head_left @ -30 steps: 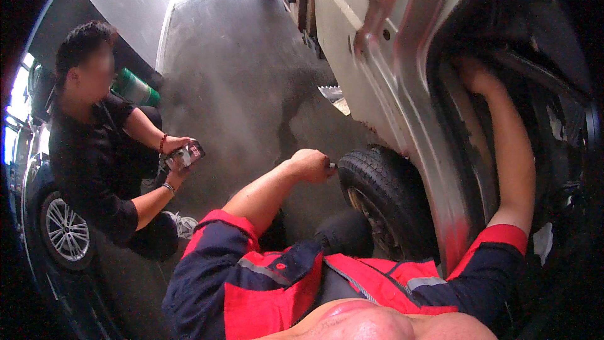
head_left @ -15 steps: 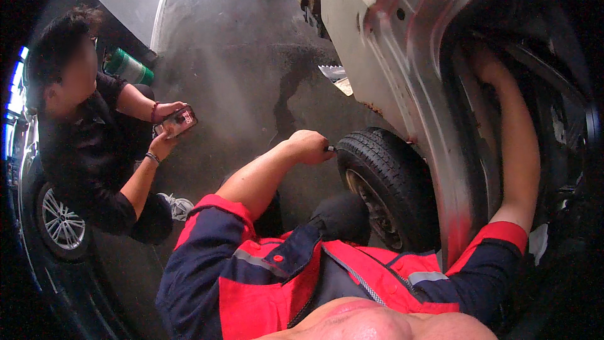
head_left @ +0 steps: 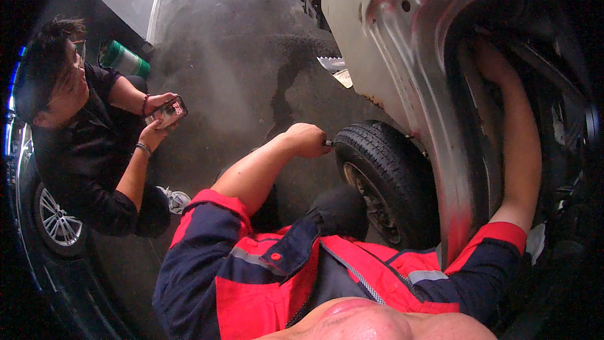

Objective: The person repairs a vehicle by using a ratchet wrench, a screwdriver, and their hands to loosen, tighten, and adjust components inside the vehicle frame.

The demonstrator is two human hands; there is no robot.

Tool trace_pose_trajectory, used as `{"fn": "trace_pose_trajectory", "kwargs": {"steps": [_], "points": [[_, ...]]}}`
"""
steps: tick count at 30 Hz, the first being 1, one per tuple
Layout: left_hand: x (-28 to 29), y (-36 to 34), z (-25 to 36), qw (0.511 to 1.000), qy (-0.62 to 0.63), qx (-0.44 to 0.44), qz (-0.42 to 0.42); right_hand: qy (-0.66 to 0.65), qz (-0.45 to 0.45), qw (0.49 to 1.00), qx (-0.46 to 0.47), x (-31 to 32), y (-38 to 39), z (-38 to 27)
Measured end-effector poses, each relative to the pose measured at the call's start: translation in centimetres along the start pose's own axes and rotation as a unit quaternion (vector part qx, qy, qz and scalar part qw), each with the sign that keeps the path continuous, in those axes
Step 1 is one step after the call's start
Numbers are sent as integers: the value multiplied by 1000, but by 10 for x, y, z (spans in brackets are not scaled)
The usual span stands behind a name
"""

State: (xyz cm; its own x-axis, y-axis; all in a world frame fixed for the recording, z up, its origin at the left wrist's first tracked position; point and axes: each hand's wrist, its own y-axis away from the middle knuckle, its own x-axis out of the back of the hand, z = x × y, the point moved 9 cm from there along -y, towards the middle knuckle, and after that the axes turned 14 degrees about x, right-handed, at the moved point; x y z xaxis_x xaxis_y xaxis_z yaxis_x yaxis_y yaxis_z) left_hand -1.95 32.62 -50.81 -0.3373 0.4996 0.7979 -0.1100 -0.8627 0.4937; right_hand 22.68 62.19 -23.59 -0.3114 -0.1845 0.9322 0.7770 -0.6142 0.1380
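Note:
My left hand (head_left: 306,140) is closed in a fist beside the tread of a black tyre (head_left: 382,149). A short dark end with a pale spot pokes out of the fist toward the tyre; the rest is hidden by my fingers. My right arm reaches into a dark opening behind a bare metal body pillar (head_left: 420,69) of a vehicle. There my right hand (head_left: 494,62) is in deep shade, its fingers hidden among dark parts, so I cannot see what they touch.
At the left a person in dark clothes crouches with a phone (head_left: 167,113) in both hands, beside a dark car's wheel (head_left: 60,217). A green and white cylinder (head_left: 126,58) stands behind them. A wet streak (head_left: 284,91) marks the grey floor. The pale body panel (head_left: 358,31) has a rusty lower edge.
The view has shifted slightly, and the crouching person and phone now appear a little farther left. My left fist stays beside the tyre and my right arm remains inside the opening.

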Motion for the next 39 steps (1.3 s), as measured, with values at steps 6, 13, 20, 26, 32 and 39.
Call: {"fn": "trace_pose_trajectory", "kwargs": {"steps": [6, 13, 20, 26, 32, 39], "points": [[-4, -3, 0, 1000, -11, 4, -6, 3, -19, 1000, -4, -5, 2, 7], [-8, -2, -2, 999, -22, 16, -23, -9, -50, 999, -13, -3, 2, -8], [-4, -2, 0, 999, -25, 23, -22, -2, -48, 999, -4, 0, 4, -8], [-4, -2, -1, 1000, -2, -1, -16, -46, -79, 995, -36, 11, 2, -18], [-8, -6, -2, 999, -27, 27, -31, -48, -13, 999, -18, 1, 5, -3], [-5, -1, 1, 1000, -9, -1, -18, 18, 29, 999, 1, -21, -1, 25]]}}
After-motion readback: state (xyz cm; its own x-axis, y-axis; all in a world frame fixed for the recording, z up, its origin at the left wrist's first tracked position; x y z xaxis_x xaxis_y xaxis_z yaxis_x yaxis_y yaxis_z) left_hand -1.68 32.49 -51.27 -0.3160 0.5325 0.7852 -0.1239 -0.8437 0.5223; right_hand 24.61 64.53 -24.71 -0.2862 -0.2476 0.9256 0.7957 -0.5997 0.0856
